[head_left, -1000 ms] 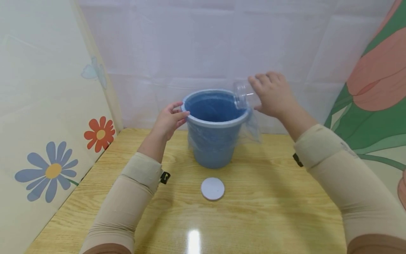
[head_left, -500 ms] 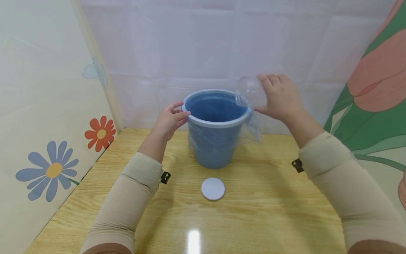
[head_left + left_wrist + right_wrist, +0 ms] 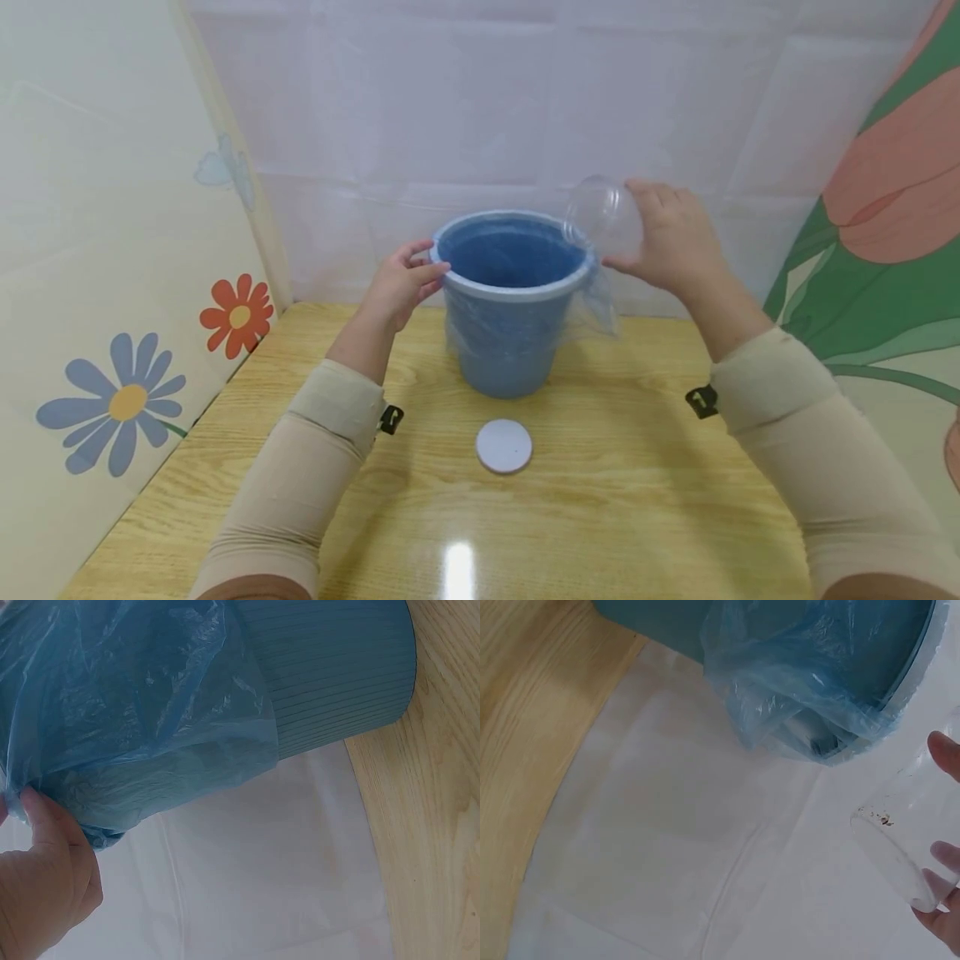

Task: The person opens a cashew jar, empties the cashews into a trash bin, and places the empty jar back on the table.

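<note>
A blue bucket (image 3: pixel 504 350) stands on the table, lined with a thin translucent blue plastic bag (image 3: pixel 172 712) folded over its rim. My left hand (image 3: pixel 397 287) grips the rim at the left, thumb and fingers pinching bag and edge. In my right hand (image 3: pixel 670 237) is a clear jar (image 3: pixel 600 218), held tilted mouth down over the right side of the rim. Several small reddish-brown specks (image 3: pixel 885 820) cling inside near the base of the jar. A round white lid (image 3: pixel 503 447) lies in front of the bucket. The bucket's bottom is hidden.
The wood-grain table (image 3: pixel 592 500) extends to a white sheet (image 3: pixel 420 100) hanging behind the bucket. A flower-patterned panel (image 3: pixel 112 250) borders the left, and another panel with large tulips (image 3: pixel 892 200) the right. Loose bag (image 3: pixel 596 304) hangs off the bucket's right side.
My right hand has shifted a little right and turned, tipping the jar from nearly sideways to steeper, base up. My left hand, the bucket and the lid stay in place.
</note>
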{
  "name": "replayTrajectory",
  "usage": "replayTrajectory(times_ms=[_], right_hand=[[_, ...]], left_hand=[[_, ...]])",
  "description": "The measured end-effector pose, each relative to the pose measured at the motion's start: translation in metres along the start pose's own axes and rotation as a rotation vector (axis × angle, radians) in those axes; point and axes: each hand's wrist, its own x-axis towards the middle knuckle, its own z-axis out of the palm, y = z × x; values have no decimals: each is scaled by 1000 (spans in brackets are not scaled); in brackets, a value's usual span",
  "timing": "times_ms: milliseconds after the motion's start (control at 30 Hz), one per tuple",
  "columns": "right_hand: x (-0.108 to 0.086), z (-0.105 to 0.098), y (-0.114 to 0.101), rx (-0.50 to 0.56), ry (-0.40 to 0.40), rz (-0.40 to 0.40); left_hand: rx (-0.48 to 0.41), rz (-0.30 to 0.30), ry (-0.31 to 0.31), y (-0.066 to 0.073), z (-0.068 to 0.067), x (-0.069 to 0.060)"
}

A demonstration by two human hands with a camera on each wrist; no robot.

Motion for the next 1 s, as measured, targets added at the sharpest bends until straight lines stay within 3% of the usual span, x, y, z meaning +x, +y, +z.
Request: replayTrajectory(times_ms=[567, 767, 1000], right_hand=[[-30, 18, -16, 475, 74, 109], [-40, 22, -19, 548, 35, 167], [-51, 29, -15, 714, 20, 200]], left_hand=[[-9, 0, 5, 0, 0, 1], [-10, -3, 12, 0, -1, 1], [-15, -4, 11, 1, -1, 0]])
